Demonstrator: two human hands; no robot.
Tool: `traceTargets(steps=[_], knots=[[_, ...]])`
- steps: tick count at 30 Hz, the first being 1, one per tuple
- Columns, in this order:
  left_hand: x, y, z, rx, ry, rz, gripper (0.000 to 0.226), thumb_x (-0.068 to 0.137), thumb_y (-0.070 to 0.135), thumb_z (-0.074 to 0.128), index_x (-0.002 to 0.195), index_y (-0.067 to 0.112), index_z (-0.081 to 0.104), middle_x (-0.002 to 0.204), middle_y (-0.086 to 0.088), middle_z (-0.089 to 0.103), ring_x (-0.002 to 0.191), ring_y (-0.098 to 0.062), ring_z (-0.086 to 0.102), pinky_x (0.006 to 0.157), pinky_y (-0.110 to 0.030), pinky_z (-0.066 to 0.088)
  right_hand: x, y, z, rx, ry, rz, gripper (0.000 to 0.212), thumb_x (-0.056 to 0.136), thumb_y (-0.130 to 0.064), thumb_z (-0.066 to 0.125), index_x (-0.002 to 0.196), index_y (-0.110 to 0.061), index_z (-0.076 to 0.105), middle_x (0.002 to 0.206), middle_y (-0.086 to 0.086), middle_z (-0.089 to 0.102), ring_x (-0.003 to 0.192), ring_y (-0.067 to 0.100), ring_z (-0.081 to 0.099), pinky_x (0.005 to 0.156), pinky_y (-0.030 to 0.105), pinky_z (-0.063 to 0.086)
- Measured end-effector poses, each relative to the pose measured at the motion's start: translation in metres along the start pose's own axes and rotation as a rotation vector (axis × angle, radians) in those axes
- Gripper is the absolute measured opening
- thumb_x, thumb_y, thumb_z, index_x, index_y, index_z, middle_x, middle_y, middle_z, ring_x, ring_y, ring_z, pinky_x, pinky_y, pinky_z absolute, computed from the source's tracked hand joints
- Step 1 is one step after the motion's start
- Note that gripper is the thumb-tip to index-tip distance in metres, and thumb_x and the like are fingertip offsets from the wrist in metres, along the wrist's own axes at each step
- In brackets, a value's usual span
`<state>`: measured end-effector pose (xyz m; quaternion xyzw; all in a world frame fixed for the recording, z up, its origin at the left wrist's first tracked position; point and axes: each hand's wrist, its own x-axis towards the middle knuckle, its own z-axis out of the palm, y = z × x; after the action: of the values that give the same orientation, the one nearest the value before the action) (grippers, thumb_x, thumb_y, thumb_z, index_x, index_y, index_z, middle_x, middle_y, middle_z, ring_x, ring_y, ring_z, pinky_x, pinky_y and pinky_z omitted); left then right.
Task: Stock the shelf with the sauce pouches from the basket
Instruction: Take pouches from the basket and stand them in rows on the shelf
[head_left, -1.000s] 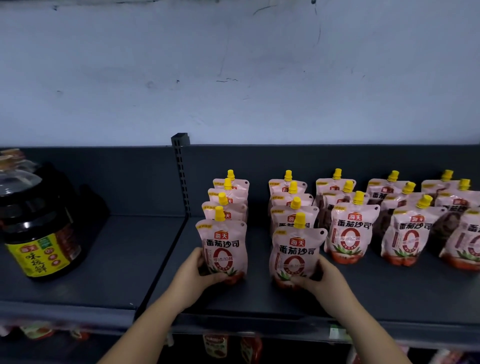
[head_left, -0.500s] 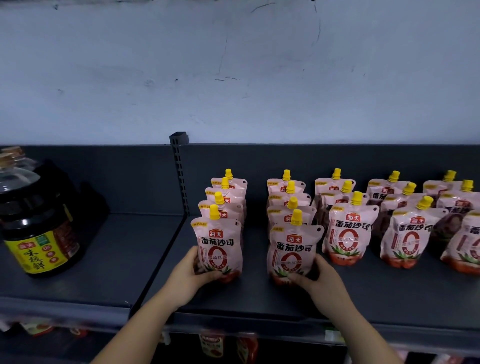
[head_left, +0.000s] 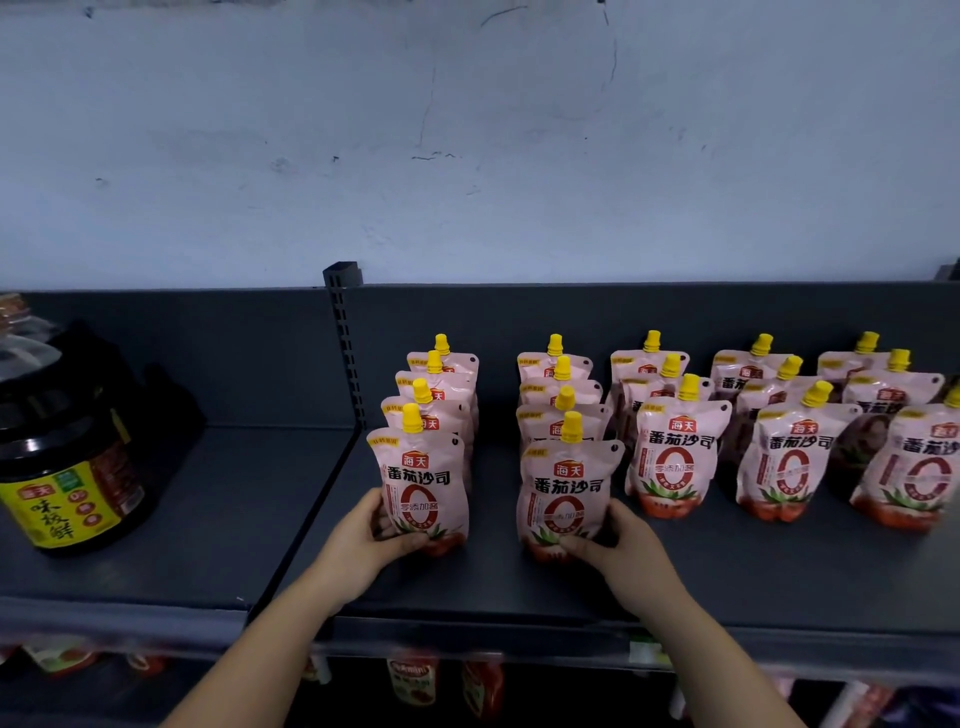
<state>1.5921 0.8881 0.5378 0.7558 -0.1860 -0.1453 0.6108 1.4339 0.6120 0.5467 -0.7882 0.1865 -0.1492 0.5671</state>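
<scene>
Pink sauce pouches with yellow caps stand upright in several rows on the dark grey shelf (head_left: 519, 587). My left hand (head_left: 366, 540) grips the lower left side of the front pouch of the leftmost row (head_left: 423, 483). My right hand (head_left: 621, 545) grips the lower right side of the front pouch of the second row (head_left: 566, 493). Both pouches rest on the shelf, in line with the pouches behind them. The basket is out of view.
A large dark bottle with a yellow label (head_left: 62, 457) stands on the left shelf section, beyond a slotted upright post (head_left: 345, 343). More pouch rows (head_left: 779, 462) fill the right. Red packages (head_left: 415, 680) hang on the shelf below. A pale wall rises behind.
Both hands stay on the same two front pouches. The pouches have shifted slightly left and back toward their rows, and the view has drifted a little.
</scene>
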Motion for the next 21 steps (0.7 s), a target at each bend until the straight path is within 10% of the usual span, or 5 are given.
traceTargets(steps=[21], knots=[[-0.011, 0.014, 0.002, 0.128, 0.043, -0.025, 0.047, 0.075, -0.003, 0.080, 0.116, 0.008, 0.061, 0.108, -0.006, 0.075, 0.103, -0.018, 0.071, 0.085, -0.023, 0.053, -0.002, -0.006, -0.002, 0.070, -0.034, 0.052, 0.036, 0.080, -0.017, 0.081, 0.107, -0.031, 0.061, 0.105, -0.014, 0.069, 0.100, 0.002, 0.062, 0.076, 0.014, 0.046]])
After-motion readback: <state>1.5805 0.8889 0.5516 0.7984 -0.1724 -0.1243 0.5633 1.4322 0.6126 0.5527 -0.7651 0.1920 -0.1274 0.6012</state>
